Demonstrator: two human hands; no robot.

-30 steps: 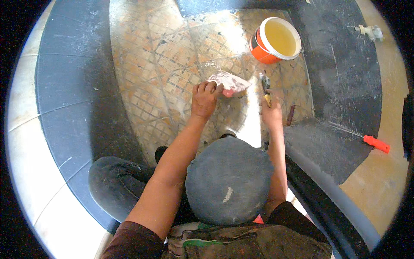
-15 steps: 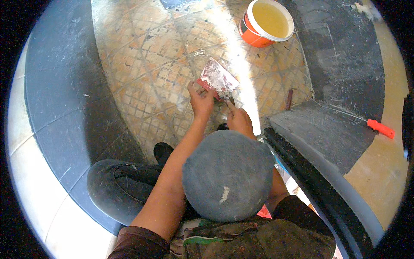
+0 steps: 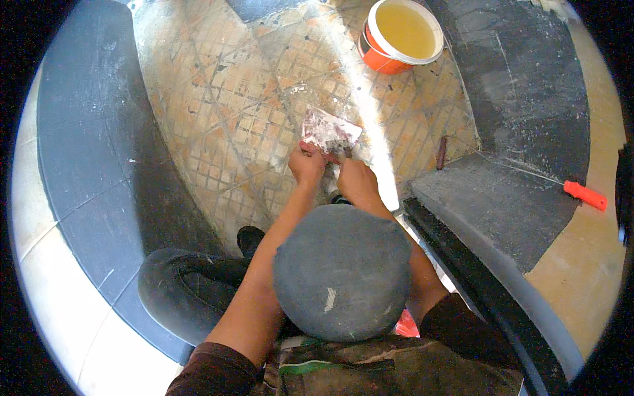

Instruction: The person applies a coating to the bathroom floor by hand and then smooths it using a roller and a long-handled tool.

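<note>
My left hand (image 3: 308,165) grips the near edge of a red putty spreader (image 3: 323,129), a flat flared blade smeared with white and greyish putty. My right hand (image 3: 357,179) is closed just beside it, on the handle of what looks like a small putty knife (image 3: 347,153). The knife's tip lies against the near right part of the spreader; most of its handle is hidden in my fingers. Both hands are above the tiled floor (image 3: 244,125), beyond my bent knee (image 3: 343,270).
An orange bucket (image 3: 383,61) with a white rim holds yellowish liquid at the far right. A reddish-brown bar (image 3: 441,153) lies by the grey ledge (image 3: 489,204). A red-handled tool (image 3: 585,195) with a thin rod rests there. A dark wall band (image 3: 99,145) curves along the left.
Both hands have drawn the spreader slightly nearer and to the left. The spreader has turned a little, and my right hand has shifted left, closer to my left hand.
</note>
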